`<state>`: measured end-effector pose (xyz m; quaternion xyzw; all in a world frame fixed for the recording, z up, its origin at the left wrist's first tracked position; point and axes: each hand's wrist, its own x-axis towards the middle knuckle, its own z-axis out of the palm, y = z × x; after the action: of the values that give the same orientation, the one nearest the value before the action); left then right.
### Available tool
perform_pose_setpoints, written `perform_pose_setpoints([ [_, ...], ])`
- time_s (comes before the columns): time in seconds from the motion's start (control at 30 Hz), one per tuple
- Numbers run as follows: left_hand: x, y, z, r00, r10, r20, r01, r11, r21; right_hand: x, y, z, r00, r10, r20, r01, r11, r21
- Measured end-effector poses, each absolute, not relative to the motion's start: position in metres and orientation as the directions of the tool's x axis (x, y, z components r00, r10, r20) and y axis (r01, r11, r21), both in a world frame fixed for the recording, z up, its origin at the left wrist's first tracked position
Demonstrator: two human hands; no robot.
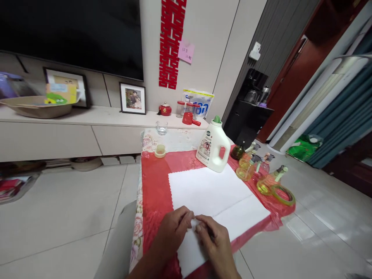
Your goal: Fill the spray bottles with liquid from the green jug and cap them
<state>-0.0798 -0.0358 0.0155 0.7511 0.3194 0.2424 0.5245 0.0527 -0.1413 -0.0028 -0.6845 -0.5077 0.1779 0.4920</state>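
A white sheet point(209, 190) with a scalloped left edge lies on the red cover; a faint grey line runs across it, and I cannot tell whether it is a crease or a thread. Over its near part, my left hand point(176, 226) is closed in a pinch. Close beside it, my right hand point(213, 236) is closed too, thumb against forefinger. Whatever sits between the fingertips is too small or hidden to name. Beyond the sheet stands a cream detergent jug point(213, 145), its top uncapped with a green piece point(217, 119) in the neck.
Several spray bottles point(269, 180) and a roll of tape point(283, 194) crowd the table's right side. At the far left are a pale cap point(160, 151) and a glass cup point(161, 128). Behind, a white cabinet point(116, 116) carries jars, a red pot point(165, 109) and a photo frame point(133, 99).
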Motion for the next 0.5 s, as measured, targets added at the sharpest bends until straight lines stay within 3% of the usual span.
perform_pose_setpoints([
  [0.13,-0.082,-0.035,0.013,0.634,0.773,0.030,0.296,-0.279,0.914,0.059,-0.139,-0.009,0.465,0.834,0.299,0.542,-0.001,-0.841],
  [0.23,-0.084,-0.034,0.011,0.598,0.793,0.121,0.488,-0.479,0.729,0.064,-0.137,-0.008,0.509,0.801,0.317,0.565,-0.033,-0.824],
  [0.37,-0.086,-0.040,0.025,0.524,0.708,0.473,0.575,-0.704,0.417,0.052,-0.140,0.017,0.532,0.736,0.419,0.674,-0.069,-0.736],
  [0.5,-0.087,-0.048,0.053,0.397,0.475,0.785,0.536,-0.815,0.221,0.034,-0.143,0.051,0.509,0.528,0.680,0.845,-0.154,-0.513],
])
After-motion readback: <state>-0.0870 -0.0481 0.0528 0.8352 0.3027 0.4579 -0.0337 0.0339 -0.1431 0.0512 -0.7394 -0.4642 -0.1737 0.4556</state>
